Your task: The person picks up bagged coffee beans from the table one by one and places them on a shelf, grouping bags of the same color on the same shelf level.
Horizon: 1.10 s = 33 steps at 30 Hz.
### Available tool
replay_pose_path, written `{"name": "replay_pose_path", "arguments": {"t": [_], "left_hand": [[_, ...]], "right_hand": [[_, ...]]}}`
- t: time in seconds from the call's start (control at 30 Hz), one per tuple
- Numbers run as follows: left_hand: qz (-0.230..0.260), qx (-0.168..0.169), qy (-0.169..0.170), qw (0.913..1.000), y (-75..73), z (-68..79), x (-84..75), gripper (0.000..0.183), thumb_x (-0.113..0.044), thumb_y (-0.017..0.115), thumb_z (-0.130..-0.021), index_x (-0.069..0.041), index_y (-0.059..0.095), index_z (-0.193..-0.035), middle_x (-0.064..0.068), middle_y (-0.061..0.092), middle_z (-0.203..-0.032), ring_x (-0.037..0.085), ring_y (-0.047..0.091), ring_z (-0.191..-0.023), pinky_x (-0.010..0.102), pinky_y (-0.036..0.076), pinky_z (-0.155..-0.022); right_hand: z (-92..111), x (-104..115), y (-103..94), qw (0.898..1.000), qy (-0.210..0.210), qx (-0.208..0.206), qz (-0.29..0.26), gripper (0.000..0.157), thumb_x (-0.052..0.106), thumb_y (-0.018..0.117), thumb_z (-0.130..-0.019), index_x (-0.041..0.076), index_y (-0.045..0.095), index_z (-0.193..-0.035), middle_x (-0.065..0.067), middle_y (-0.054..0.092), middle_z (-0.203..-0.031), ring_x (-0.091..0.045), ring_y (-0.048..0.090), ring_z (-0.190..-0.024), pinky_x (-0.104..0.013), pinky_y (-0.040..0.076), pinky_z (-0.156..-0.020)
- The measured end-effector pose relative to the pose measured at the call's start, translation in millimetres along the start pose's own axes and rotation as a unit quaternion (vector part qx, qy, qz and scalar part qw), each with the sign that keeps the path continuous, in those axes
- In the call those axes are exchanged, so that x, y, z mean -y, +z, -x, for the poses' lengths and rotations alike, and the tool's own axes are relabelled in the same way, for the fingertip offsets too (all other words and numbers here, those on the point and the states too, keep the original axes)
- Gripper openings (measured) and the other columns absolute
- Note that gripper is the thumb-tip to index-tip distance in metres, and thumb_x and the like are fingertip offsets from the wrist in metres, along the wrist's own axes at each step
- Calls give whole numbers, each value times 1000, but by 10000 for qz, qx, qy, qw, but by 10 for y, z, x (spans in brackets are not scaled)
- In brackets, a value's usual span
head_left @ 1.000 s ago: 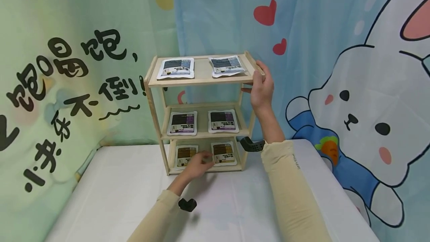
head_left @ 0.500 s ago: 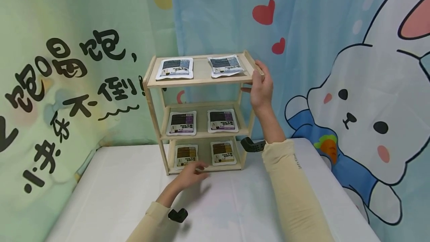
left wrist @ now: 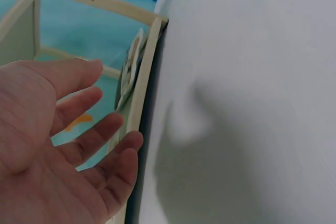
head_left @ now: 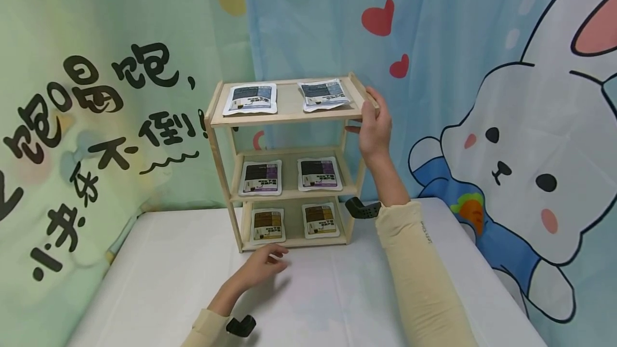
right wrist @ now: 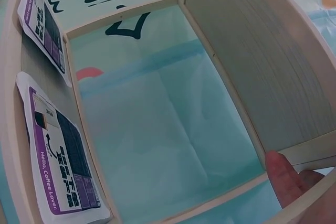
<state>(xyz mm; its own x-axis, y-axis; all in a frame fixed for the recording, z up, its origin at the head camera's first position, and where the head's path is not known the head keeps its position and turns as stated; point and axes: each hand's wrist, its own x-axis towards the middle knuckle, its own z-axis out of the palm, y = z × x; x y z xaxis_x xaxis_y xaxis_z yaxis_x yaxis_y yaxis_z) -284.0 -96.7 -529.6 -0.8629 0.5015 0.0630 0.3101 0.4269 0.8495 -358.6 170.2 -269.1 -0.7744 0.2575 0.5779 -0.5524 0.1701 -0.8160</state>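
A three-tier wooden rack (head_left: 289,99) holds flat packets in pairs: blue-labelled packets (head_left: 251,99) on top, purple-labelled packets (head_left: 261,178) in the middle, brown-and-yellow packets (head_left: 268,225) at the bottom. My right hand (head_left: 377,127) grips the top shelf's right end, thumb at its front corner. In the right wrist view, a fingertip (right wrist: 281,174) shows under that shelf. Just in front of the bottom shelf's left part is my left hand (head_left: 260,268), holding nothing. The left wrist view shows its fingers (left wrist: 107,135) spread and loosely bent near the rack's bottom edge.
The rack stands toward the back of a table with a white cloth (head_left: 328,293). Printed curtains (head_left: 308,25) hang behind and at the left, with a large cartoon rabbit at the right. Each wrist wears a black device (head_left: 241,326).
My left hand has drawn back from the bottom shelf's right packet, moving left and toward me, and the lower packets show fully. My right hand keeps its hold on the rack.
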Motion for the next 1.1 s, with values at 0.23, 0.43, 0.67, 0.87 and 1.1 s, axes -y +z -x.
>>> {"name": "replay_pose_path", "arguments": {"t": [0.23, 0.43, 0.67, 0.87, 1.1], "left_hand": [[67, -109, -185, 9997, -98, 257, 111, 33, -15, 63, -94, -1, 61, -123, 14, 62, -116, 28, 62, -99, 41, 50, -83], [27, -54, -363, 9993, -255, 401, 192, 30, -16, 62, -95, 0, 62, -120, 10, 64, -110, 24, 63, -93, 41, 49, -80], [175, -60, -728, 9972, -379, 667, 346, 32, -19, 64, -94, -1, 62, -120, 5, 64, -104, 20, 63, -88, 37, 50, -76], [90, -546, -840, 9949, -653, 825, 382, 31, -16, 65, -93, 1, 62, -119, 8, 63, -100, 21, 63, -84, 37, 50, -72], [-369, -924, -979, 9902, -984, 904, 383, 29, -13, 64, -93, 1, 63, -119, 7, 64, -98, 19, 63, -83, 34, 50, -71]], "right_hand": [[8, 1, -23, 10000, 5, -68, -45, 50, 27, 36, -101, 7, 41, -146, -19, 48, -133, -32, 59, -101, -28, 55, -67], [-70, 1, -50, 9995, 81, -22, -297, 48, 27, 39, -101, 11, 43, -146, -19, 50, -132, -29, 63, -97, -27, 55, -67], [-45, -67, -130, 9992, 356, 78, -186, 50, 26, 39, -101, 10, 40, -148, -18, 50, -134, -31, 63, -97, -29, 55, -71], [-94, -63, -190, 9992, 144, 361, 38, 53, 31, 39, -102, 8, 35, -149, -20, 49, -133, -36, 59, -101, -36, 54, -78], [-83, 2, -323, 9952, -219, 756, 581, 53, 35, 29, -105, 1, 37, -145, -22, 48, -131, -35, 54, -107, -38, 47, -89]]}}
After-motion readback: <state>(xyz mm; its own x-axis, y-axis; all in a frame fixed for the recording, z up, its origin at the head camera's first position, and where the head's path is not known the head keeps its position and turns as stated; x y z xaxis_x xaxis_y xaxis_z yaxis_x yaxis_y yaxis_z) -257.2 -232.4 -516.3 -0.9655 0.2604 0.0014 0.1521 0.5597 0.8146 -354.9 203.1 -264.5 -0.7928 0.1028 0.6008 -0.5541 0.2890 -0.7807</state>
